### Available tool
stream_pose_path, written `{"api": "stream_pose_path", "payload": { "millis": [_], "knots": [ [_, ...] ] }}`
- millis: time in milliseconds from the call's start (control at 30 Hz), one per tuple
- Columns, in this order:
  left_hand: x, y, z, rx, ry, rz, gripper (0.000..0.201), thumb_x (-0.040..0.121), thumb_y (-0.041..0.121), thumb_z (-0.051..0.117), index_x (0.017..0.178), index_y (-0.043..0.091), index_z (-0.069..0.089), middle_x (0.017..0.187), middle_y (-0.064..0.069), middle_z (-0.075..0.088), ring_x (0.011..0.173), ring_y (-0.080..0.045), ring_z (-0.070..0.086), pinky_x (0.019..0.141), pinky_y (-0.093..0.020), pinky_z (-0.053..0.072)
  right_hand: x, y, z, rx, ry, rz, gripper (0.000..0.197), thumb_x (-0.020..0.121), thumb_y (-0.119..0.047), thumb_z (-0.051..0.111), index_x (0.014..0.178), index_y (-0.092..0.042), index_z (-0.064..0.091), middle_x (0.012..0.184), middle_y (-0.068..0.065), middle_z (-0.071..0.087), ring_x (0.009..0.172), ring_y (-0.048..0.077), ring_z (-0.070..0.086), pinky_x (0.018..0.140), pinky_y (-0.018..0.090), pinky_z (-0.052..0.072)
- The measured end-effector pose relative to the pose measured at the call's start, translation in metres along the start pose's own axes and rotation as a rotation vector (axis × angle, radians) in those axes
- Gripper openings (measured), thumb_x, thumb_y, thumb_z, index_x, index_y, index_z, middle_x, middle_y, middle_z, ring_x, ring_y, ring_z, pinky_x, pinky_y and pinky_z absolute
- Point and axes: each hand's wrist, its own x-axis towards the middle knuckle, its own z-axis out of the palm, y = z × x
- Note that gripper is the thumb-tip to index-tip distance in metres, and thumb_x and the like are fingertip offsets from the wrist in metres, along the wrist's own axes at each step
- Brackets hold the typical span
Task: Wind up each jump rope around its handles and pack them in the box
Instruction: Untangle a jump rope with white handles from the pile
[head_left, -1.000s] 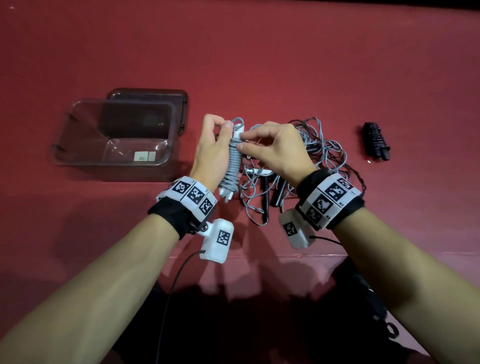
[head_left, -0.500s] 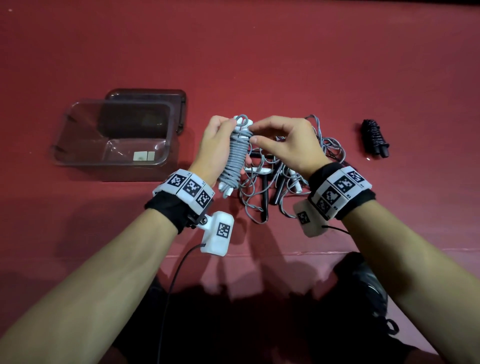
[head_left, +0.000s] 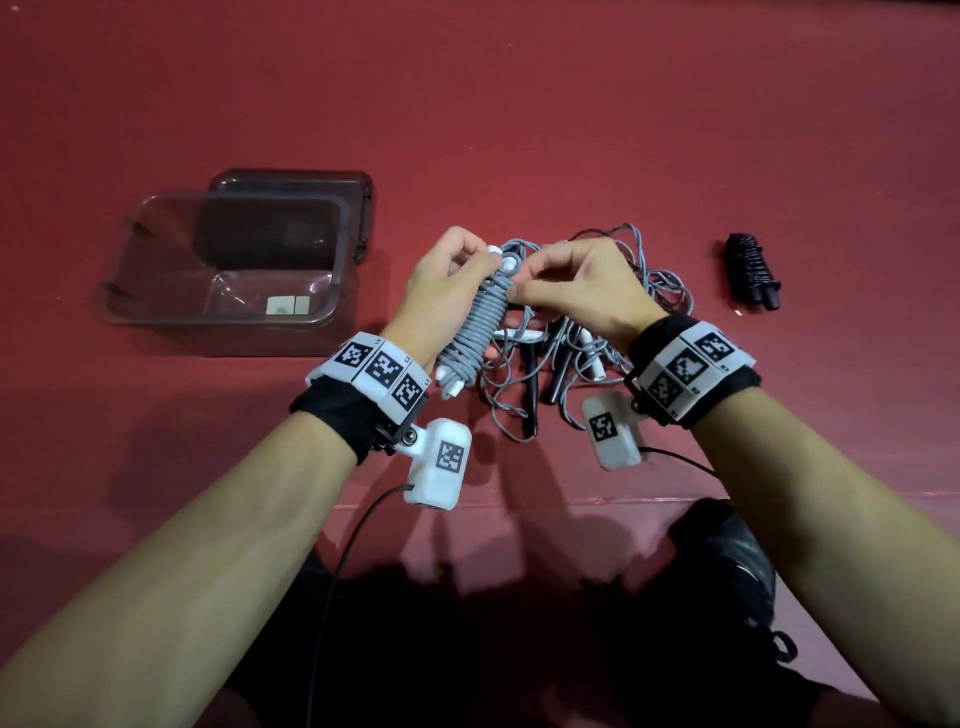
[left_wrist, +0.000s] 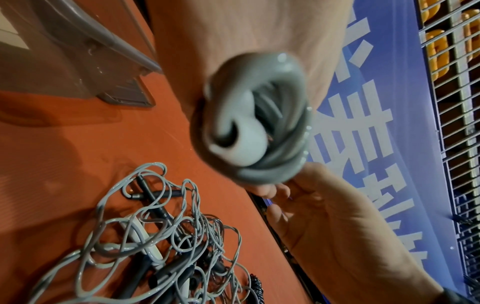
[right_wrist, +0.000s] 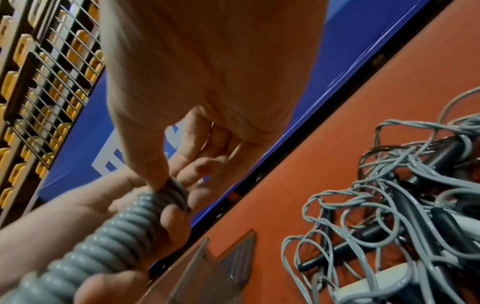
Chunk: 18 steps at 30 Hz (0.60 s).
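My left hand (head_left: 447, 280) grips a grey jump rope (head_left: 480, 327) coiled tightly round its white handles, held above the red table. The coil's end shows blurred in the left wrist view as the grey jump rope (left_wrist: 255, 127). My right hand (head_left: 576, 291) pinches the top turns of the grey jump rope (right_wrist: 122, 232) near the handle tips. Behind and under the hands lies a tangle of loose ropes (head_left: 597, 332), grey cords with black and white handles, also seen as the tangle (left_wrist: 161, 246) and the tangle (right_wrist: 405, 205). The clear plastic box (head_left: 156, 312) stands open at the left.
The box's dark lid (head_left: 358, 192) lies behind the box. A wound black jump rope (head_left: 750, 270) lies alone on the table at the right. The table's front edge (head_left: 519, 501) runs just below my wrists.
Both hands have shifted slightly, and my right hand has moved up the coil from its middle to the top turns by the handle tips.
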Motion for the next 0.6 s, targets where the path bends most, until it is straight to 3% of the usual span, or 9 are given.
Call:
{"api": "stream_pose_path", "payload": {
  "millis": [133, 200, 267, 333, 400, 500, 600],
  "knots": [
    [-0.001, 0.001, 0.007, 0.095, 0.038, -0.042, 0.013, 0.097, 0.024, 0.062, 0.097, 0.012, 0.059, 0.078, -0.008, 0.062, 0.055, -0.027, 0.067, 0.048, -0.047, 0.059, 0.0, 0.005, 0.008, -0.149, 0.058, 0.023, 0.02, 0.085, -0.001, 0.07, 0.069, -0.01, 0.064, 0.061, 0.003, 0.061, 0.049, 0.004, 0.051, 0.052, 0.018, 0.043],
    [0.002, -0.004, 0.009, 0.193, 0.094, -0.009, 0.013, 0.097, 0.024, 0.061, 0.095, 0.011, 0.06, 0.076, -0.001, 0.062, 0.057, -0.012, 0.063, 0.05, -0.031, 0.056, 0.002, 0.008, 0.011, -0.228, 0.092, 0.023, 0.02, 0.086, -0.011, 0.068, 0.068, -0.014, 0.06, 0.06, -0.002, 0.054, 0.051, 0.006, 0.043, 0.053, 0.021, 0.038],
    [0.006, -0.009, 0.01, 0.28, 0.143, 0.025, 0.014, 0.096, 0.025, 0.059, 0.094, 0.011, 0.061, 0.074, 0.007, 0.058, 0.058, -0.003, 0.053, 0.055, -0.024, 0.043, 0.003, 0.012, 0.017, -0.308, 0.111, 0.006, 0.016, 0.083, -0.025, 0.065, 0.071, -0.016, 0.058, 0.058, -0.011, 0.05, 0.052, 0.006, 0.042, 0.056, 0.025, 0.039],
    [0.009, -0.011, 0.01, 0.281, 0.168, 0.018, 0.014, 0.095, 0.026, 0.057, 0.094, 0.013, 0.06, 0.075, 0.009, 0.056, 0.064, -0.008, 0.051, 0.059, -0.028, 0.039, 0.004, 0.014, 0.023, -0.404, 0.138, -0.045, 0.013, 0.081, -0.03, 0.062, 0.076, -0.018, 0.06, 0.054, -0.017, 0.049, 0.051, 0.004, 0.043, 0.058, 0.025, 0.041],
    [0.011, -0.011, 0.007, 0.246, 0.213, 0.009, 0.011, 0.094, 0.027, 0.058, 0.091, 0.016, 0.058, 0.077, 0.008, 0.058, 0.066, -0.01, 0.053, 0.059, -0.027, 0.042, 0.005, 0.013, 0.026, -0.416, 0.169, -0.115, 0.006, 0.084, -0.024, 0.068, 0.082, -0.018, 0.065, 0.064, -0.018, 0.054, 0.055, 0.005, 0.048, 0.061, 0.022, 0.043],
    [0.015, -0.012, -0.002, 0.227, 0.288, 0.013, 0.011, 0.094, 0.027, 0.061, 0.088, 0.019, 0.056, 0.076, 0.006, 0.058, 0.065, -0.009, 0.054, 0.056, -0.02, 0.042, 0.01, 0.011, 0.023, -0.373, 0.157, -0.189, 0.008, 0.085, -0.024, 0.078, 0.091, -0.02, 0.076, 0.088, -0.007, 0.068, 0.065, 0.011, 0.058, 0.07, 0.02, 0.049],
    [0.014, -0.01, -0.007, 0.205, 0.274, 0.046, 0.012, 0.094, 0.025, 0.06, 0.084, 0.021, 0.054, 0.074, 0.004, 0.057, 0.064, -0.012, 0.053, 0.059, -0.029, 0.044, 0.013, 0.01, 0.023, -0.354, 0.158, -0.233, 0.014, 0.082, -0.025, 0.083, 0.093, -0.018, 0.08, 0.085, -0.006, 0.068, 0.066, 0.0, 0.057, 0.071, 0.019, 0.047]
  ]
}}
